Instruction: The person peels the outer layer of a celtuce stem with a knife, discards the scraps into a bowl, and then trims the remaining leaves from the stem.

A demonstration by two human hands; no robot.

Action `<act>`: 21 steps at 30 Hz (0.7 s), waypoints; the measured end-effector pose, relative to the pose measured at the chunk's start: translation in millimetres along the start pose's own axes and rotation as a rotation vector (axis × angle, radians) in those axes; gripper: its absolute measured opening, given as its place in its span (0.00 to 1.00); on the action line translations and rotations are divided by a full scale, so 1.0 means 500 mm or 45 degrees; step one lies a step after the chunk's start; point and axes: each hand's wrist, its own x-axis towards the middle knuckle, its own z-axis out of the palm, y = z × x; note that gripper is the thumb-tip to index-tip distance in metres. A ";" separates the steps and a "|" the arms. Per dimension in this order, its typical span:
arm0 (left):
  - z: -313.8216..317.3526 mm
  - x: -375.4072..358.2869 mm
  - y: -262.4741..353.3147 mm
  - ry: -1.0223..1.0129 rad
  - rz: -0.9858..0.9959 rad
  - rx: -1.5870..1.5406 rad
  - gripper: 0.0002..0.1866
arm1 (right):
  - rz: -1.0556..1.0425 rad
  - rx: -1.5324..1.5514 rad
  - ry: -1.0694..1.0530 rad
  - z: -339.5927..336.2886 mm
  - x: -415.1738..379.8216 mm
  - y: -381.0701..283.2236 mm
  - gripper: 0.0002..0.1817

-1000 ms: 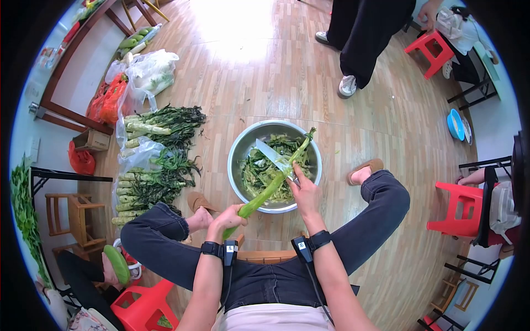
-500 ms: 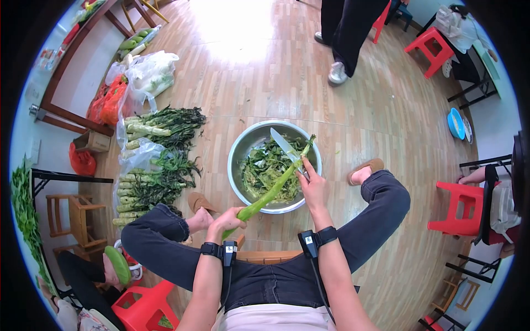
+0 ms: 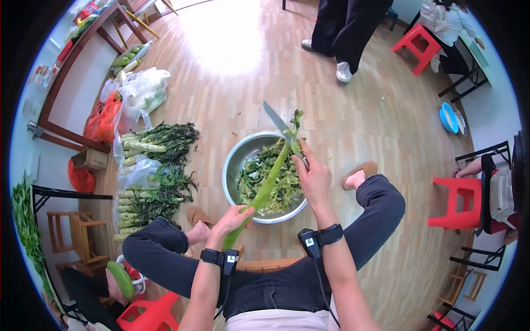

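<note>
My left hand [image 3: 234, 219] is wrapped round the thick lower part of a long green stalk [image 3: 268, 185], which slants up to the right over a metal basin [image 3: 227, 175]. My right hand [image 3: 314, 175] grips a knife [image 3: 275, 118] by its handle, its blade pointing up and left across the stalk near the leafy top. Green leaves and peelings [image 3: 279, 193] lie in the basin, partly hidden behind the stalk.
Leafy stalks [image 3: 149, 143] lie in piles on the floor at left, beside plastic bags [image 3: 146, 91]. A person in black trousers [image 3: 345, 33] stands ahead. Red stools [image 3: 455, 203] and seated people are at the right; another person sits at the lower left.
My right hand and the knife have moved up slightly, the blade now reaching beyond the basin's rim. The stalk is steeper. The standing person's legs have shifted, and the whole view has moved a little.
</note>
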 end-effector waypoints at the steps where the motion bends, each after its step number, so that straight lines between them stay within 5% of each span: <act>1: -0.006 0.002 0.006 -0.007 0.010 0.005 0.25 | -0.082 -0.101 0.081 -0.012 0.014 -0.007 0.24; 6: -0.052 0.006 0.047 0.091 -0.009 0.230 0.24 | -0.052 -0.133 0.100 -0.038 0.043 0.028 0.23; 8: -0.070 0.007 0.075 0.123 -0.061 0.355 0.22 | 0.230 0.553 -0.007 -0.032 0.033 0.053 0.24; 13: -0.119 -0.018 0.117 0.356 -0.050 0.784 0.26 | 0.512 0.896 -0.065 0.009 -0.007 0.108 0.25; 16: -0.145 -0.026 0.138 0.487 0.048 1.426 0.36 | 0.669 1.077 -0.082 0.031 -0.024 0.129 0.24; 21: -0.143 0.036 0.123 0.630 0.299 1.245 0.32 | 0.611 1.200 0.001 0.009 -0.030 0.106 0.21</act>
